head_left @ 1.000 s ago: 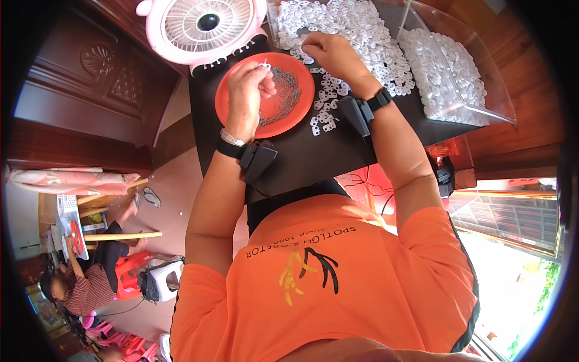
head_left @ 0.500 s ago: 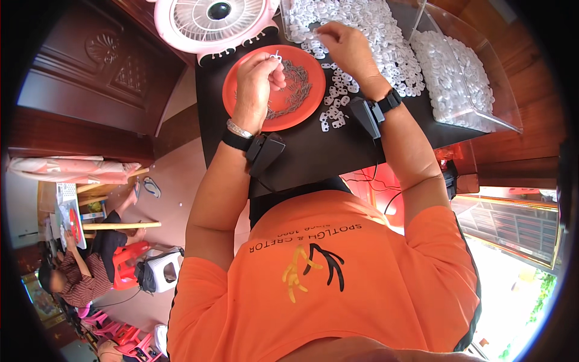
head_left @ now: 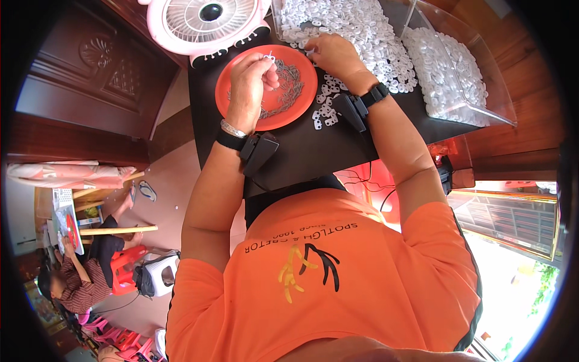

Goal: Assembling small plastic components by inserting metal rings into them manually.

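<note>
My left hand (head_left: pixel 253 81) hovers over an orange round plate (head_left: pixel 301 99) and pinches a small white plastic piece (head_left: pixel 269 58) between its fingertips. The plate holds a heap of thin grey metal parts (head_left: pixel 288 90). My right hand (head_left: pixel 333 54) rests beside the plate, fingers closed on a small white piece at the edge of a wide pile of white plastic pieces (head_left: pixel 362 30). A few loose white pieces (head_left: pixel 325 108) lie on the black table (head_left: pixel 313 151) under my right wrist. Black devices are strapped to both wrists.
A pink desk fan (head_left: pixel 208 21) stands at the table's far edge, behind the plate. A clear plastic bin (head_left: pixel 458 78) full of white pieces sits at the right. Another person (head_left: pixel 78 277) sits at a small table far to the lower left, with stools nearby.
My left hand stays over the plate, now with a white piece raised at its fingertips. My right hand has kept picking at the pile's edge. The view shifted slightly.
</note>
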`<state>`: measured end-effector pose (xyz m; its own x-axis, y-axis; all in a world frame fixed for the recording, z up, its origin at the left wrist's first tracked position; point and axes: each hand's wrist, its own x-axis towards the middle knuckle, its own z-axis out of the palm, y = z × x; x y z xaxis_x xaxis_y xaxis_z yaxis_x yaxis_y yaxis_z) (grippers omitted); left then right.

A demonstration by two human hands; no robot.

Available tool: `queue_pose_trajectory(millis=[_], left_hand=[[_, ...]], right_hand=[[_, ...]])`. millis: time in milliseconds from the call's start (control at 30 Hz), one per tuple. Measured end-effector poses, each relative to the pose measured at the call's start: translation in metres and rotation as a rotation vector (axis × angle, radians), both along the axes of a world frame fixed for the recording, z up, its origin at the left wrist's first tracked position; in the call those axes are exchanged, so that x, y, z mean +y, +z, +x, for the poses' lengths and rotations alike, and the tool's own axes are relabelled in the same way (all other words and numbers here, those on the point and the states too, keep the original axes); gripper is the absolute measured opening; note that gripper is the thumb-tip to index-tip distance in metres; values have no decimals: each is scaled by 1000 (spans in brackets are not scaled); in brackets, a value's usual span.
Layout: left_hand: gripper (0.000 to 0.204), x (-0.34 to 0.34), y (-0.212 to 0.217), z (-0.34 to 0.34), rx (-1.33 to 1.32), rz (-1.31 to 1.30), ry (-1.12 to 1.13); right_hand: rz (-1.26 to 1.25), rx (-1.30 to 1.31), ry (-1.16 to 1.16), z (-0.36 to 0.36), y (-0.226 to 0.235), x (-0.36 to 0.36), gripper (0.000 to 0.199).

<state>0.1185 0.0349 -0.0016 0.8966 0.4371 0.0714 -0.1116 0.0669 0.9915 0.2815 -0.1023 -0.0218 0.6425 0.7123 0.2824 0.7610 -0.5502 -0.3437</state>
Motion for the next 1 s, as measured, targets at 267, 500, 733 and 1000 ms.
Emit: queue_pose_trajectory(millis=[267,500,733,1000], left_hand=[[17,-2,-1,0,13,-3,-10],[17,-2,-2,1,25,-1,-14],[17,-5,-1,-2,17,-56,-48],[20,-8,-5,1,-91,-167,-155]], right_hand=[[-18,-1,-31,-1,3,0,25],[-57,-4,36,1,8,-5,20],[521,806,313,-22,25,-1,20],[677,948,417,-45,24,8,13]])
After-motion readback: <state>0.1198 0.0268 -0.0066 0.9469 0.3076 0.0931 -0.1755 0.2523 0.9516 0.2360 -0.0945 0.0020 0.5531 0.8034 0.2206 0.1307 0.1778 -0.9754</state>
